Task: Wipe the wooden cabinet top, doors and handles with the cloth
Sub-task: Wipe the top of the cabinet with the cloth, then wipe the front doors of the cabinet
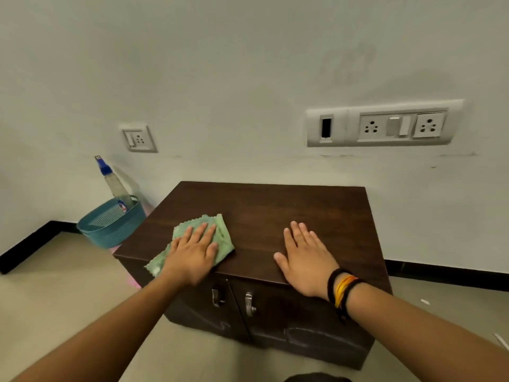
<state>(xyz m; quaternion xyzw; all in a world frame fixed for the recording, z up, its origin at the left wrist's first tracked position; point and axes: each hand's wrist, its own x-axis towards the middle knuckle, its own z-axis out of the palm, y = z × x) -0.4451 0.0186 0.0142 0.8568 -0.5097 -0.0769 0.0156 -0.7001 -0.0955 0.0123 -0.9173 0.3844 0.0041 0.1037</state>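
Here the left hand [192, 255] lies flat, fingers spread, pressing on a green cloth [220, 238] at the left part of the dark wooden cabinet top [270, 208], in the lower middle of the frame. The hand does not grip the cloth; its palm and fingers cover it, and one corner of the cloth hangs past the top's front left edge. The right hand [305, 257] is also open and flat, palm down straight on the bare wood to the right of the cloth, apart from it and holding nothing. Black and yellow-orange bands [343, 292] circle the right wrist.

Below the front edge of the top, two dark doors [303, 321] meet near the centre, each with a small metal handle [249, 303] beside the seam; both doors look closed.

At the left of the frame, just beside the cabinet, a teal basket [110, 224] stands on the floor with a spray bottle [114, 181] with a blue nozzle leaning in it. On the pale wall behind, a small socket plate [139, 138] sits upper left of the cabinet and a long switch-and-socket panel [381, 124] at the right.
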